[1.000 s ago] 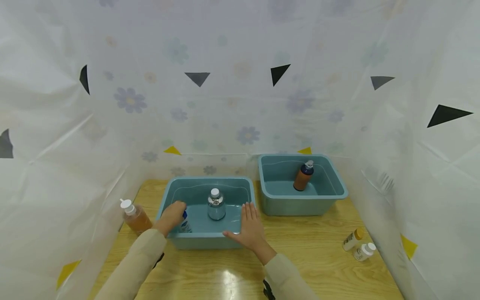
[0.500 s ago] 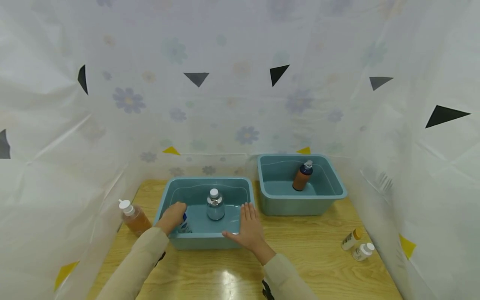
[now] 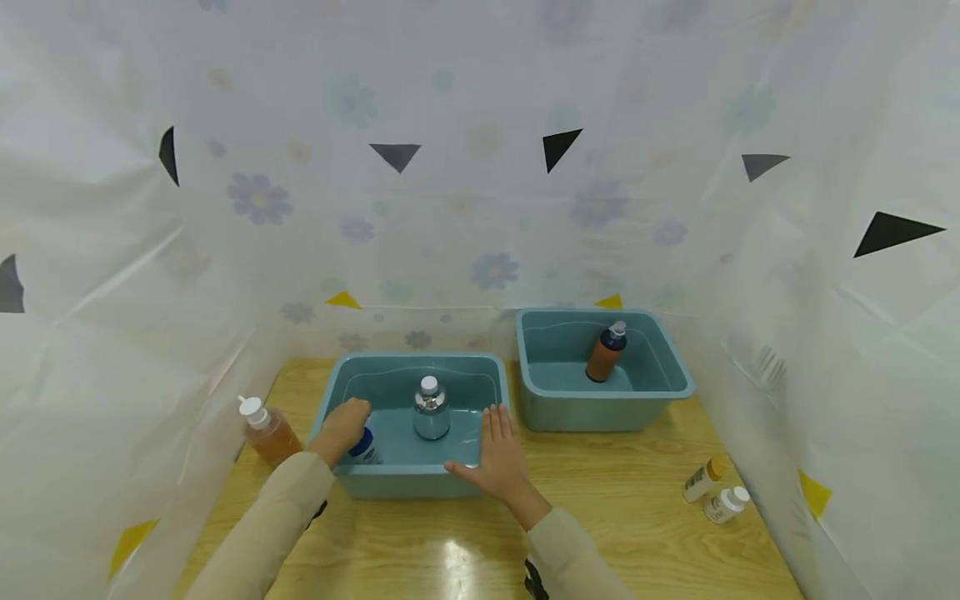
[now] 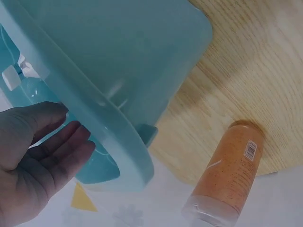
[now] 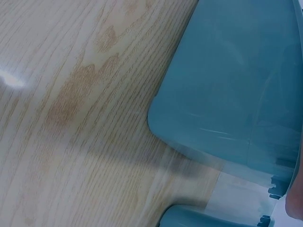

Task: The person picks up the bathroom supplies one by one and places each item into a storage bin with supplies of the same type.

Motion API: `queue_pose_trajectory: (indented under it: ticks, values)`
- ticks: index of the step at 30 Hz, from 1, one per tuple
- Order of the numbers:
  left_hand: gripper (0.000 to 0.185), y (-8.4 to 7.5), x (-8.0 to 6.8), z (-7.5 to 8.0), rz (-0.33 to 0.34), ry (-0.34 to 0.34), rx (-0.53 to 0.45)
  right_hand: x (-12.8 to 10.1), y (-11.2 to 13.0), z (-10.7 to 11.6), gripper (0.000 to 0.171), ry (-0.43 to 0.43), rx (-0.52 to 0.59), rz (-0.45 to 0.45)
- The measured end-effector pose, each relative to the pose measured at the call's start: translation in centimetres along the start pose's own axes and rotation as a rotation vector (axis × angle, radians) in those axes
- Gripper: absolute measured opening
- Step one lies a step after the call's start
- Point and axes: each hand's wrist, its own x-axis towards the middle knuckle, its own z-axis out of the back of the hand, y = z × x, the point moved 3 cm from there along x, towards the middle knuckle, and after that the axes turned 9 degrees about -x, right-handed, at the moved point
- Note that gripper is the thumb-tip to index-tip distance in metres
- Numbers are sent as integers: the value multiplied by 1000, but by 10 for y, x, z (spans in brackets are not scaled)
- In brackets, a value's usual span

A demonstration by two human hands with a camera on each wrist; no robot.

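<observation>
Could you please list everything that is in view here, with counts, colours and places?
Bins: 2, teal; near bin at table centre, far bin behind it to the right.
Clear bottle: 1, white cap; upright in the near bin.
Blue-capped bottle: 1, white; in the near bin's left corner, under the left hand.
Brown bottle: 1, dark cap; upright in the far bin.
Amber bottle: 1, white cap; on the table left of the near bin.
Small bottles: 2, one yellow-capped, one white-capped; at the table's right edge.
Table: 1, light wood.
Curtain: white, flowered, with black and yellow triangles; on three sides.
Left hand: reaches into the near bin, on the blue-capped bottle.
Right hand: flat against the near bin's right front corner.
</observation>
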Motion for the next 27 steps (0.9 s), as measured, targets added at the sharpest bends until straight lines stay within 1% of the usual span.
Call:
queue_pose_trajectory:
  ticks: [3,8,11,13,15,17,20,23,27]
  values:
    - [12,2,-1,3,-22,-41,18,0,0,-1,110,-3,-2,2]
    - [15,8,-4,11,-33,-116,1,0,-1,-1,112,-14,7,6]
    - [19,12,-6,14,-32,-126,-1,0,-1,0,111,-15,8,7]
    - [21,14,-8,16,-29,-113,-9,0,-1,0,111,-14,0,7]
    - [24,15,-10,18,-38,-117,-19,0,-1,0,111,-15,-7,9]
    - [26,16,-12,21,-48,-135,-39,0,-1,0,111,-15,-11,10]
    - [26,17,-15,25,-67,-190,-58,0,-1,0,110,-6,-3,5]
    - [25,20,-16,28,-95,-255,-50,0,-1,0,110,6,9,-2]
    - [26,24,-17,31,-106,-300,-18,0,-1,-1,109,2,10,-3]
